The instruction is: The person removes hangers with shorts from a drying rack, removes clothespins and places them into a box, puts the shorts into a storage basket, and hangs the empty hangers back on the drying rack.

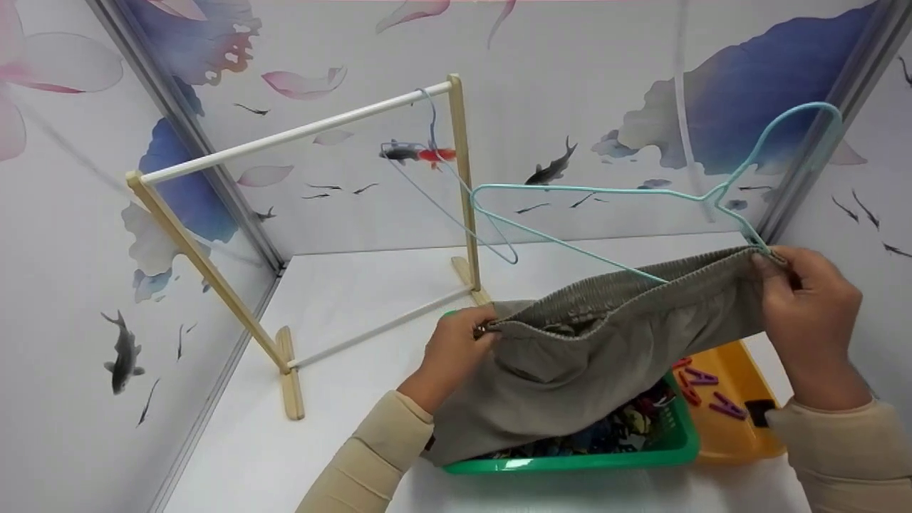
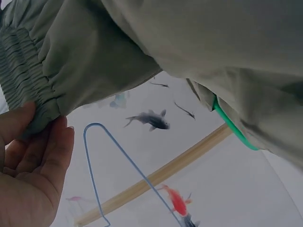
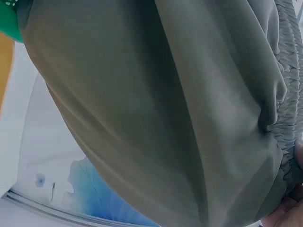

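A grey-green elastic-waist garment [image 1: 591, 377] is stretched between both hands, its waist opening facing up. My left hand [image 1: 456, 349] pinches the waistband's left end between thumb and fingers; the left wrist view shows this hand [image 2: 35, 170] at the gathered elastic [image 2: 28, 71]. At the other end my right hand [image 1: 816, 320] grips the waistband together with one end of a turquoise clothes hanger [image 1: 584, 189]. The hanger's lower bar dips into the waist opening, while its other end sticks out to the left, above the cloth. Only fingertips of the right hand [image 3: 286, 210] show in the right wrist view.
A wooden drying rack [image 1: 299, 132] stands at the left, with a blue hanger [image 1: 432, 121] on its rail. Beneath the garment is a green basket [image 1: 570, 463] of patterned cloth. Beside it, an orange tray [image 1: 744, 377] holds several clothespins [image 1: 727, 406]. Printed walls enclose the white table [image 1: 342, 442].
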The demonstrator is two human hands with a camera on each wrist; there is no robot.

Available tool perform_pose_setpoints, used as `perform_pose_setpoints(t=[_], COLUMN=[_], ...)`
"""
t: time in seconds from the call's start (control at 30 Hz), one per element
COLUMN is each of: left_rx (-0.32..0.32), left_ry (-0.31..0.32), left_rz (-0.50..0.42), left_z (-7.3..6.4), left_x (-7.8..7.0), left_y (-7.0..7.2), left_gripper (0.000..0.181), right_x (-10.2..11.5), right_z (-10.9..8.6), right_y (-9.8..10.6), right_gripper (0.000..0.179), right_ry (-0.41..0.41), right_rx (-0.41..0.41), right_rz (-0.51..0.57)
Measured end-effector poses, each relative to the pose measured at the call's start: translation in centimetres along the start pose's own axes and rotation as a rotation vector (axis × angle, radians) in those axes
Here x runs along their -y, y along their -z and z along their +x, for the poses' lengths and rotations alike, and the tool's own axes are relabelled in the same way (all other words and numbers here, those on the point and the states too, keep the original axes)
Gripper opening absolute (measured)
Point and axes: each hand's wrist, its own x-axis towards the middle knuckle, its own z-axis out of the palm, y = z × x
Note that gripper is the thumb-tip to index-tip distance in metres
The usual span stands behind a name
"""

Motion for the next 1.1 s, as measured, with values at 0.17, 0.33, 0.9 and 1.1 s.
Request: perform_pose_setpoints(t=[0.17, 0.33, 0.9, 1.1], left_rx=[0.074, 0.193, 0.374, 0.365], left_ry=[-0.024, 0.001, 0.039, 0.019], left_rz=[0.081, 0.145, 0.224, 0.199], left_z=[0.3, 0.5, 0.2, -0.2], left_x=[0.3, 0.8, 1.6, 1.4], left_y=[-1.0, -2.0, -2.1, -1.5], left_gripper=[0.005, 0.006, 0.015, 0.019], right_x=[0.1, 0.1, -0.8, -1.2], right_z=[0.1, -0.1, -1.6, -2.3], right_y=[0.3, 0.0, -0.5, -0.9], right_gripper=[0.015, 0.008, 0.008, 0.010], right_ry=[0.028, 0.074, 0.149, 0.167], right_rx=[0.027, 0.008, 0.071, 0.089], right_rz=[-0.028, 0.037, -0.025, -0.029])
